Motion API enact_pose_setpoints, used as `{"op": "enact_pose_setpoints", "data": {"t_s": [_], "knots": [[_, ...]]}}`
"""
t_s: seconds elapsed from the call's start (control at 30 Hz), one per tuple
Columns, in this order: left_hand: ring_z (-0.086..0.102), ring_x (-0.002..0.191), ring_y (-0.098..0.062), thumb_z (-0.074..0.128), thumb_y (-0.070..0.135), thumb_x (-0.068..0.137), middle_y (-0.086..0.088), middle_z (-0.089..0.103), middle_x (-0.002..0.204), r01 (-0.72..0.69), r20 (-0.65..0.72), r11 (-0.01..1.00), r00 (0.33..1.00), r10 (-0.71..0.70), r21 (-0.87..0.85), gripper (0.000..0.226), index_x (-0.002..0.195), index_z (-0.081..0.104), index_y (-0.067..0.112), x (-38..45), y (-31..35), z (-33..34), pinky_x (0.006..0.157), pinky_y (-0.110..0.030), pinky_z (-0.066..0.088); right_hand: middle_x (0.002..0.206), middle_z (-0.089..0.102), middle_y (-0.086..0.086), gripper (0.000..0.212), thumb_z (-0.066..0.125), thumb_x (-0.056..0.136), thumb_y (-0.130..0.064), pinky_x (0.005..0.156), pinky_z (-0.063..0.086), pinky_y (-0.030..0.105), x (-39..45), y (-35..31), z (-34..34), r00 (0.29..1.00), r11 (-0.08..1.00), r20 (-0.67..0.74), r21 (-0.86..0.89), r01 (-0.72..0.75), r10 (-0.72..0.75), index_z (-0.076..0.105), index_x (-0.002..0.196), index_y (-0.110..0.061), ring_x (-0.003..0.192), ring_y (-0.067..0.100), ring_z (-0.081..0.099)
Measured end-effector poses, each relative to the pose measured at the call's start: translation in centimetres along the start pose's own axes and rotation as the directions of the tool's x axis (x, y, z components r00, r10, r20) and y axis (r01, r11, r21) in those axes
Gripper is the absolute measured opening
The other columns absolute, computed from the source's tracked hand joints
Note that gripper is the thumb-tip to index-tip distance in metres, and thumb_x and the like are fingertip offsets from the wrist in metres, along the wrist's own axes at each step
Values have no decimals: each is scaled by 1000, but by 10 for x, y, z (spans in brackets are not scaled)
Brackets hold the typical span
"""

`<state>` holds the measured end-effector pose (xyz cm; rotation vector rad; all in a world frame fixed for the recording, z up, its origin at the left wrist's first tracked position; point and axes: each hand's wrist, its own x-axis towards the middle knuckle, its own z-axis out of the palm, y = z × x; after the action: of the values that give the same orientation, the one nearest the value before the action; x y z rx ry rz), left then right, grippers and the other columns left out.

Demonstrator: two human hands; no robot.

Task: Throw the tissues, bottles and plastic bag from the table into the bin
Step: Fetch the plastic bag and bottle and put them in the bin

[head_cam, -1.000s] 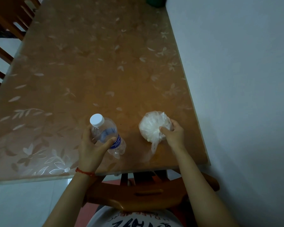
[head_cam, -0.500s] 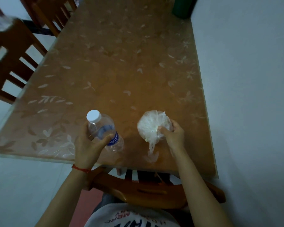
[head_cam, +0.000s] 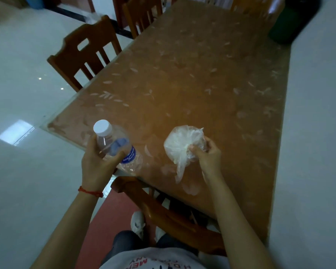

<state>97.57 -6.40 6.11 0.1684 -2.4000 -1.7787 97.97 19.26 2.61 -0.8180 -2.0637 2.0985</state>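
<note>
at 6 o'clock, nearest, a grey printed shirt (head_cam: 149, 259) and dark trousers show, with a white shoe (head_cam: 137, 223) on a red floor strip. just beyond, the curved back of a wooden chair (head_cam: 163, 206) sits tucked against the near table edge. at 8 o'clock the left hand (head_cam: 97, 162), a red string bracelet (head_cam: 90, 192) on its wrist, curls fingers and thumb round a clear aquafina water bottle (head_cam: 117, 147) with a white cap, tilted with the cap toward 11 o'clock, held over the table's near left corner. at 5 o'clock from centre the right hand (head_cam: 209, 157) pinches the gathered neck of a clear plastic bag (head_cam: 182, 144) stuffed with white tissues; the bag's loose tail hangs toward the table (head_cam: 202, 84), brown with a leaf-patterned cover. whether the bag touches the tabletop cannot be told. at 10 o'clock a second wooden chair (head_cam: 85, 53) stands at the table's left side, more behind it at 12. at 1 o'clock, far, a dark green container (head_cam: 283, 26) sits by the wall.
</note>
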Motion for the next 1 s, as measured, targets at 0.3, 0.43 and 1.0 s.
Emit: {"op": "enact_pose_setpoints", "data": {"t_s": [0.3,0.43,1.0], "knots": [[59,91,12,82,38,54,20,56,103,44,-245,999,969,-46,-12,68,110,46,24,-16,-20,-74,80,-12,51,107,67,7,47,73,72,-4,77,57,33,-8,-25,74,982,997,181,-37,68,-61,59,118,-11,93,21,66],[59,89,12,81,25,58,19,56,103,77,-340,997,938,-70,7,63,111,46,21,-24,-38,-116,79,-13,50,108,67,9,48,72,73,-2,76,57,34,-17,-30,126,961,996,271,-47,79,-63,59,118,-11,93,23,66],[57,102,-16,82,32,57,0,57,113,292,-640,951,713,-287,-101,73,118,48,12,-79,-119,-338,91,-32,48,101,69,9,45,75,72,-5,79,54,33,-131,18,383,761,981,648,-137,138,-17,60,114,-8,90,22,65]]}}
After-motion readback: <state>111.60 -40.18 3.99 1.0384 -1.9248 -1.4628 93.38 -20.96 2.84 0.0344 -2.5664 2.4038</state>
